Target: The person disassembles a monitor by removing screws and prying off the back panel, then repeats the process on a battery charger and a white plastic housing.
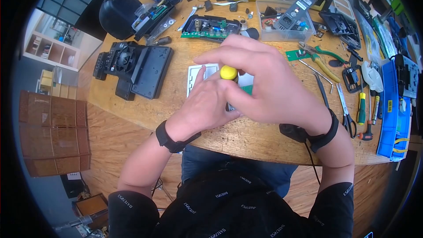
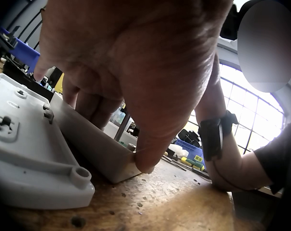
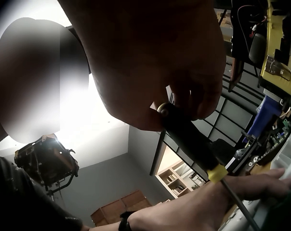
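Observation:
My right hand (image 1: 277,79) holds a screwdriver (image 3: 191,144) by the top of its dark handle, its thumb and fingers around the yellow end cap. The metal shaft (image 3: 239,204) slopes down beside my left hand (image 1: 205,105). Thumb and fingers of that left hand grip a white plastic housing (image 2: 95,144) on the wooden table, the thumb against its near corner. Part of a green circuit board (image 1: 246,90) shows between the hands. The screwdriver's tip is hidden. Next to the housing, a white plastic cover (image 2: 25,139) lies with its inner side up.
To the left stands a black device with a fan (image 1: 128,59). At the back are an opened circuit-board unit (image 1: 209,28) and a clear plastic box (image 1: 286,33). Pliers (image 1: 324,59), scissors (image 1: 346,110), a green screwdriver (image 1: 361,108) and a blue tray (image 1: 387,110) lie on the right.

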`<state>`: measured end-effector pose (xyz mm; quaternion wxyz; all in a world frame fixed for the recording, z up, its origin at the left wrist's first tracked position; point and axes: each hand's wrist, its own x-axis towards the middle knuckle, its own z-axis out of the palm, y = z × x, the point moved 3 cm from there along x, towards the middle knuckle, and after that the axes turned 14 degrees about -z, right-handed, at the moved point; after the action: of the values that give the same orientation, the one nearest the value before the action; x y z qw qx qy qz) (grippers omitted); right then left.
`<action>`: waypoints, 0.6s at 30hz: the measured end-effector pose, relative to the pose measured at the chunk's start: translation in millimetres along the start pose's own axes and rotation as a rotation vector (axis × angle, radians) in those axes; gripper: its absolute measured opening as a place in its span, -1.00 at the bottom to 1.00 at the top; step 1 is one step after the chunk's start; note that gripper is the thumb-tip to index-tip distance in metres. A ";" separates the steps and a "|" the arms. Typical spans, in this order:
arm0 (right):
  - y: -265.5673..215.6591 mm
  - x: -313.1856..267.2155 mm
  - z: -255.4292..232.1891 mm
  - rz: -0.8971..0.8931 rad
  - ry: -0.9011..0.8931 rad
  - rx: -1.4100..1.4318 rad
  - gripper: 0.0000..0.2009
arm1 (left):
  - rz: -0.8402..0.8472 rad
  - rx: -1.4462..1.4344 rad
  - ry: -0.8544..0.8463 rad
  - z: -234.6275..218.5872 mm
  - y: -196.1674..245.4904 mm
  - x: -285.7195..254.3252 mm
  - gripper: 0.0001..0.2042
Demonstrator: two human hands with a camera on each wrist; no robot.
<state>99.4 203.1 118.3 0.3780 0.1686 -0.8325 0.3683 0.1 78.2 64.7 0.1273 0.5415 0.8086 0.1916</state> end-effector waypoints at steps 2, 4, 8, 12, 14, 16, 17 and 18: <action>1.4 1.2 -0.4 -0.024 -0.019 0.129 -0.79 | -0.060 -0.003 -0.003 -2.4 1.0 -0.1 -0.47; 2.0 -0.1 3.2 -0.023 -0.024 0.140 -0.80 | -0.001 -0.171 0.000 -0.6 0.3 1.4 -0.45; -0.4 -0.8 0.4 -0.099 -0.056 -0.013 -0.77 | -0.059 -0.310 -0.049 11.5 -10.8 2.5 -0.45; -1.7 -1.8 0.4 0.002 -0.076 -0.025 -0.75 | -0.039 -0.083 -0.005 4.0 -3.4 1.7 -0.50; -4.5 1.8 1.0 0.021 0.032 0.034 -0.73 | -0.122 -0.123 -0.081 -1.8 1.5 1.1 -0.52; 0.1 1.1 -2.3 0.008 -0.037 0.064 -0.74 | -0.097 -0.070 -0.070 -6.4 6.0 0.6 -0.48; 1.4 0.6 -1.9 -0.005 -0.106 0.095 -0.74 | -0.097 -0.069 -0.070 -3.1 1.7 0.7 -0.48; 1.8 -0.1 -0.1 -0.006 -0.105 0.095 -0.74 | -0.043 -0.061 -0.071 3.5 -5.1 0.8 -0.47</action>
<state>98.5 204.4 117.4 0.3263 0.2078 -0.8322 0.3971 -2.9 77.8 59.3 0.1764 0.5262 0.8089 0.1940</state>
